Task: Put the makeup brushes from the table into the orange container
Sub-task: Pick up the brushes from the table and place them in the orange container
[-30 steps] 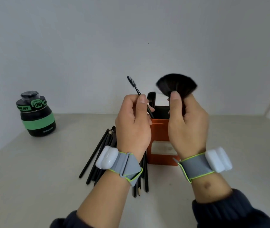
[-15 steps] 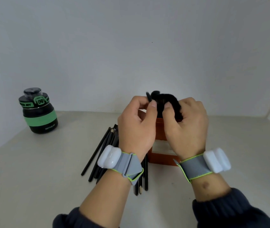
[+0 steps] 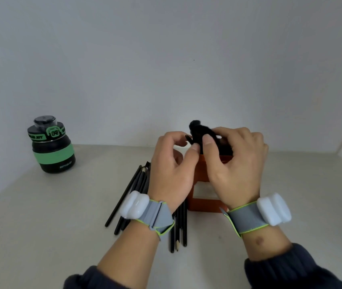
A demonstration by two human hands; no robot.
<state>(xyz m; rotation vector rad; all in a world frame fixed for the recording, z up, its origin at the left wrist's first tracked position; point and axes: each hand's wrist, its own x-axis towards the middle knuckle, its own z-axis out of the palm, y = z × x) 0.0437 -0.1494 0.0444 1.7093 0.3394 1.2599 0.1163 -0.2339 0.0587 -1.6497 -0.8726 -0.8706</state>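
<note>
Both hands at the orange container [image 3: 204, 202], left hand [image 3: 171, 174] pinching a thin brush, right hand [image 3: 233, 167] gripping the fluffy brush [image 3: 199, 132]; many brushes [image 3: 178, 228] left on the tabletop [image 3: 51, 226] at nine o'clock

We seem to be in a plain room set up for recording, though we cannot tell if it is a home or an office. A bare pale desk [image 3: 40, 236] meets a blank grey-white wall [image 3: 166, 59] at its far edge. A black-and-green bottle [image 3: 51, 146] stands near the far left corner. Grey straps with white sensor pods [image 3: 134, 204] on both wrists suggest a data-capture setup.
</note>
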